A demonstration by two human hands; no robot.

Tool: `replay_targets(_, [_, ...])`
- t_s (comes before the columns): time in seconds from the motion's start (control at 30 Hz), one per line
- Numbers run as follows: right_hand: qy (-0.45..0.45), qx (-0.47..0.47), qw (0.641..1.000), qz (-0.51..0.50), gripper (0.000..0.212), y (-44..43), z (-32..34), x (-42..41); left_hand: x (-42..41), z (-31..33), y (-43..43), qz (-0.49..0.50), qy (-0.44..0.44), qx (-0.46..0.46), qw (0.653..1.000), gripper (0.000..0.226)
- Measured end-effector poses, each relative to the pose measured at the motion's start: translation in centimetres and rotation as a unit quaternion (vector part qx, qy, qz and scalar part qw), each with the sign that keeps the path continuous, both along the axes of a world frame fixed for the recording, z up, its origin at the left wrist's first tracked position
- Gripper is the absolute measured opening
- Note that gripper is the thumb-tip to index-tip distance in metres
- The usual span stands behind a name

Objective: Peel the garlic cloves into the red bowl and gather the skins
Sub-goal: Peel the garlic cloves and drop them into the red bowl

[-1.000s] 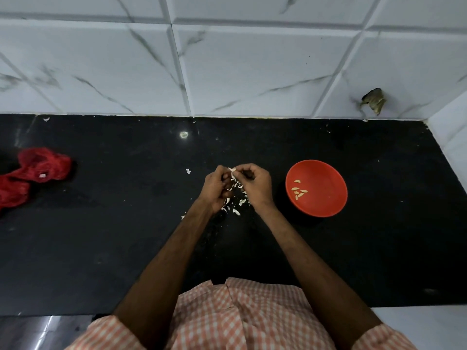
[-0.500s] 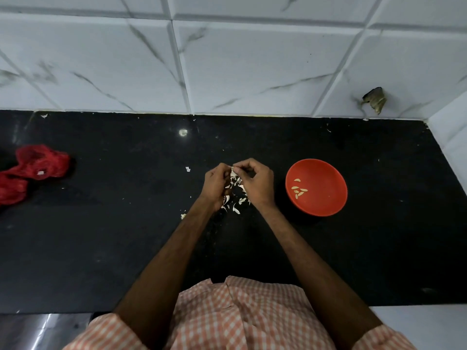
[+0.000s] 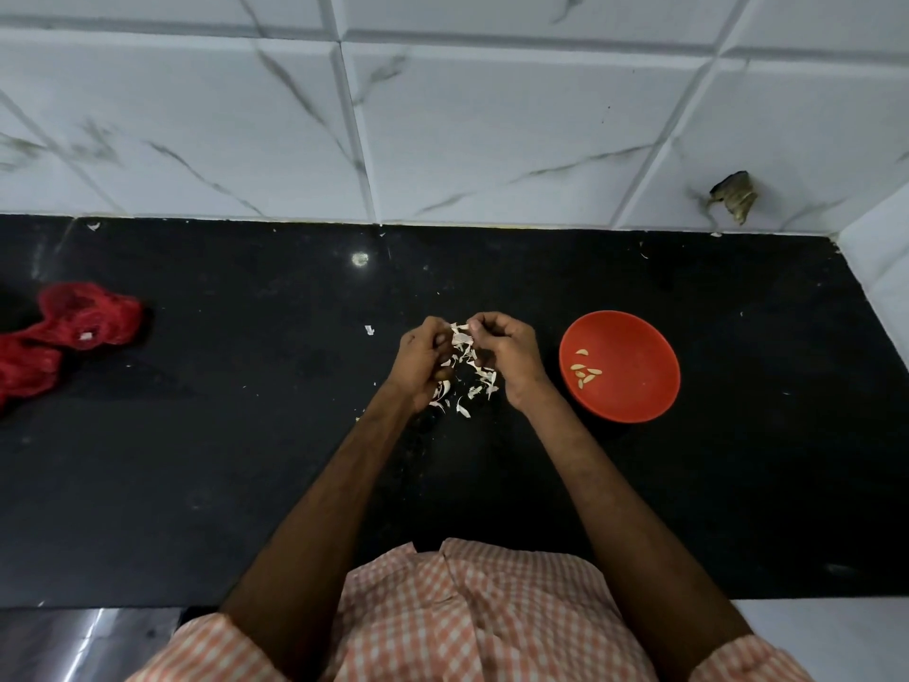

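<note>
The garlic clove [image 3: 461,335] is largely hidden inside the two hands; only ragged white skin shows at the fingertips, so its body and long axis cannot be made out. The left hand [image 3: 423,356] has its fingers curled in and grips the clove from the left; the right hand [image 3: 511,354] has its fingers bent over, the thumb and forefinger pinching the white skin at the top, apparently part-way through peeling it. Both hands are held close together above the black worktop [image 3: 246,460], left of the red bowl [image 3: 634,391] and apart from it. The loose skins [image 3: 474,386] lie on the worktop under and between the hands, partly covered by them; the patch runs from the fingertips back toward the person. One stray flake [image 3: 369,329] lies just left of the left hand. A small brown object [image 3: 733,194] on the tiled wall [image 3: 492,140] is too indistinct to identify; the red mesh bag [image 3: 74,327] is cut off by the left edge of the view.

The peeled cloves [image 3: 585,374] lie in the left half of the bowl; they are slender, with long axes mostly running left to right and slightly tilted.

Compared with half a second ago, the hands keep the same position over the skins; the bowl, its cloves and the mesh bag have not moved; no fresh clove has reached the bowl.
</note>
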State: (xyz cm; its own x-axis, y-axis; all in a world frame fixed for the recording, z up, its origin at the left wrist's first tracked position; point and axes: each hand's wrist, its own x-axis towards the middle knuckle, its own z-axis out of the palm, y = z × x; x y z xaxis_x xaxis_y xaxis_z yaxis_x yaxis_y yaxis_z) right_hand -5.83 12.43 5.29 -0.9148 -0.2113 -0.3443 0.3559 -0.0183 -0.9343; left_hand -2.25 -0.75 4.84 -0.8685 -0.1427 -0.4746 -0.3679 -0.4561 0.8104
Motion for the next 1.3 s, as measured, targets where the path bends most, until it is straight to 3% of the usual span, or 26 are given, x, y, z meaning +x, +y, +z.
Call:
replay_targets(0.13, [-0.020, -0.026, 0.999, -0.025, 0.005, 0.1, -0.1, 0.0, 0.0, -0.4, -0.1, 0.000, -0.006, -0.044, 0.999, 0.038])
replay_targets(0.23, [-0.038, -0.054, 0.996, -0.052, 0.007, 0.4, -0.4, -0.2, 0.1, -1.6, -0.1, -0.012, 0.014, -0.150, 0.989, 0.034])
replay_targets(0.3, [-0.047, -0.078, 0.994, -0.066, 0.010, 0.6, -0.5, -0.1, 0.2, -2.6, -0.1, -0.045, 0.037, -0.283, 0.957, 0.029])
replay_targets(0.4, [-0.059, -0.087, 0.991, -0.083, 0.019, 1.1, -0.5, -0.1, 0.5, -3.8, 0.0, -0.119, 0.040, -0.456, 0.881, 0.024])
replay_targets(0.5, [-0.101, -0.111, 0.981, -0.121, 0.029, 2.6, -0.3, -0.4, 0.3, -4.2, 0.4, -0.158, 0.020, -0.534, 0.830, 0.020])
replay_targets(0.73, [-0.155, -0.172, 0.948, -0.219, 0.025, 9.2, 0.2, -1.4, -1.0, -3.9, 3.6, -0.195, 0.047, -0.545, 0.814, 0.030])
replay_targets(0.87, [-0.131, -0.066, 0.947, -0.286, 0.023, 12.5, -1.2, -1.6, -1.7, -3.7, 5.4, -0.218, 0.061, -0.538, 0.812, 0.038])
replay_targets(1.07, [-0.106, 0.119, 0.953, -0.256, 0.022, 13.6, -2.5, -0.8, -1.9, -3.7, 5.7, -0.225, 0.062, -0.563, 0.793, 0.028])
replay_targets(1.13, [-0.063, 0.159, 0.949, -0.264, 0.020, 13.2, -2.1, -0.6, -1.7, -3.6, 5.2, -0.220, 0.056, -0.571, 0.789, 0.030])
replay_targets(1.2, [0.039, 0.202, 0.943, -0.260, 0.023, 12.3, -1.9, -0.5, -1.4, -3.4, 4.2, -0.191, 0.040, -0.565, 0.802, 0.033])
replay_targets(1.3, [0.192, 0.257, 0.935, -0.154, 0.024, 9.7, -1.8, 0.3, -1.0, -3.2, 2.2, -0.124, -0.004, -0.539, 0.833, 0.044])
